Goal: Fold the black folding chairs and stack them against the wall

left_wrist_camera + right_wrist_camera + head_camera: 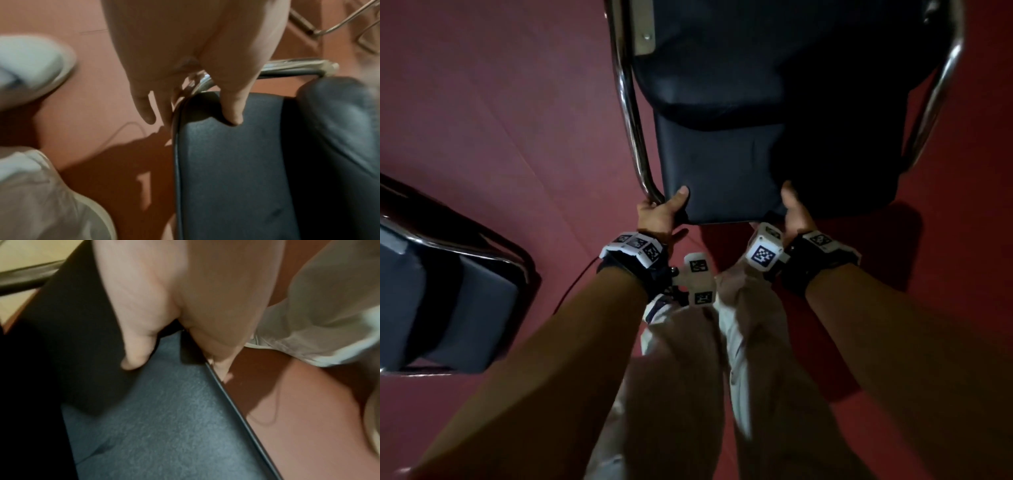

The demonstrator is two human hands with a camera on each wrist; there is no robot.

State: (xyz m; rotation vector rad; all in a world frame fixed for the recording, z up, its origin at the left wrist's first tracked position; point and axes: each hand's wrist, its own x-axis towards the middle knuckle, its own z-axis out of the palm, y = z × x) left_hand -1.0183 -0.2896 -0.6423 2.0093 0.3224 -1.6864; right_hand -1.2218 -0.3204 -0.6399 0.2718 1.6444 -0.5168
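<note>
A black padded folding chair (739, 120) with a chrome tube frame (631, 113) stands in front of me on the red floor. My left hand (662, 210) grips the near left corner of its backrest, thumb on the padding (232, 105) and fingers behind the edge. My right hand (796, 209) grips the same near edge further right, thumb (135, 350) on the pad and fingers wrapped behind it. The seat cushion (756, 61) lies beyond the backrest. A second black chair (448, 298) with a chrome frame stands at the lower left.
Red floor (500, 120) surrounds both chairs. My light trousers (688, 359) and white shoe (30, 68) are just behind the held chair. A thin cable (575, 287) runs from my left wrist. More chrome chair legs (349, 21) show in the left wrist view.
</note>
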